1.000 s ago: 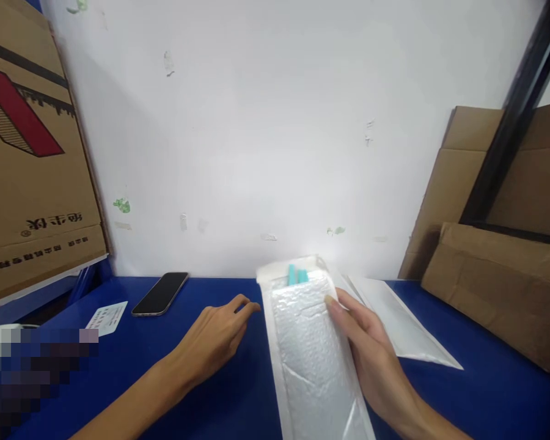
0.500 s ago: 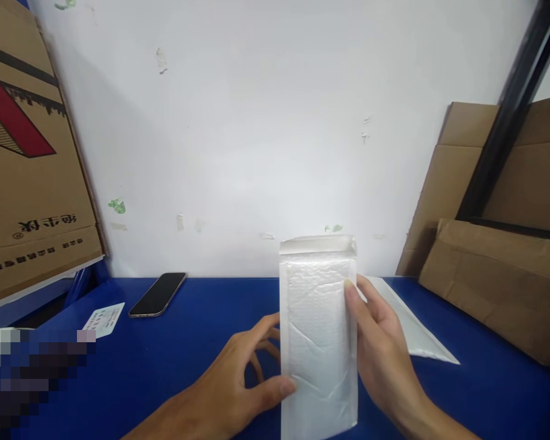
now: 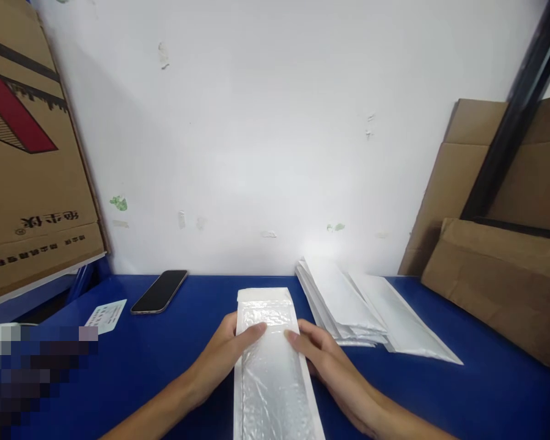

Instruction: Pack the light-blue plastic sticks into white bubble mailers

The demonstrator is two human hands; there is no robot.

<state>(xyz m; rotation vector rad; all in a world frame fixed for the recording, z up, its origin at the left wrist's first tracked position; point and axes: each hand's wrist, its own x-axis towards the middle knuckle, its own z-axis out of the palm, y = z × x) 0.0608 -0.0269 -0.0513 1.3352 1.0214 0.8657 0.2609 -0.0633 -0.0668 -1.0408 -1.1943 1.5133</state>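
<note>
A white bubble mailer (image 3: 272, 385) lies tilted between my two hands, with its flap end pointing away from me. My left hand (image 3: 238, 342) grips the left edge, thumb on top and fingers hidden beneath. On the right edge, my right hand (image 3: 321, 354) holds it the same way, thumb pressing on the upper face. Behind my right hand rests a stack of white mailers (image 3: 339, 299). One more mailer (image 3: 403, 318) lies flat to the right of that stack.
A phone (image 3: 160, 292) and a printed card (image 3: 105, 316) lie at the left of the blue table (image 3: 165, 348). A large printed carton (image 3: 36, 183) stands at the left edge. Brown cardboard (image 3: 499, 287) and a black post (image 3: 508, 122) bound the right side. A white wall rises behind.
The mailer has moved left and down, from upright to lying back. My left hand has closed on its edge, and my right hand has shifted left with it. The mailer stack has come into view.
</note>
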